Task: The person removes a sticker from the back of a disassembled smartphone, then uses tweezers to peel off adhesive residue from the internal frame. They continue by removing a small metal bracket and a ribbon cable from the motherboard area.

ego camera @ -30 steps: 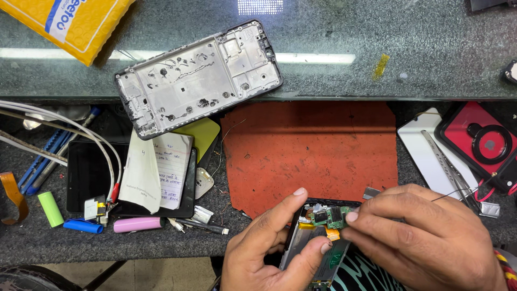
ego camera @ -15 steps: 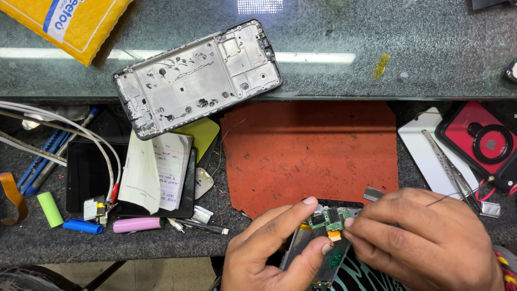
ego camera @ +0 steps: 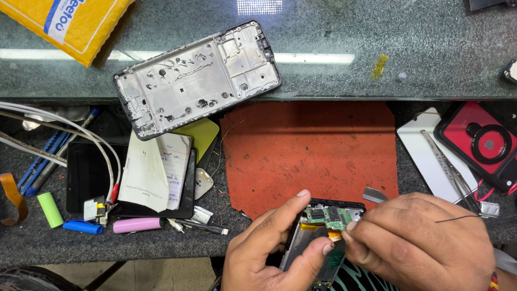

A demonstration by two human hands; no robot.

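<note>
My left hand (ego camera: 272, 248) grips an opened phone body (ego camera: 318, 242) at the bottom of the head view, thumb and forefinger on either side of it. A green circuit board (ego camera: 329, 214) shows at the phone's top end, with an orange flex strip below it. My right hand (ego camera: 420, 242) is closed with its fingertips pinched on the area beside the board; a thin dark wire (ego camera: 458, 219) sticks out over its knuckles. A bare silver phone mid-frame (ego camera: 196, 78) lies tilted on the glass shelf above.
A rust-red work mat (ego camera: 307, 151) lies ahead of the hands. Left of it are a notepad (ego camera: 156, 170), a dark phone, white cables, and green (ego camera: 50, 209), blue and pink cylindrical cells. Tweezers (ego camera: 447, 170) on a white slab and a red phone case (ego camera: 482, 143) sit right. A yellow padded envelope (ego camera: 70, 24) lies top left.
Both hands have shifted slightly toward the lower edge with the phone body. My left forefinger has stretched further up along the phone's side. The bench items have not moved.
</note>
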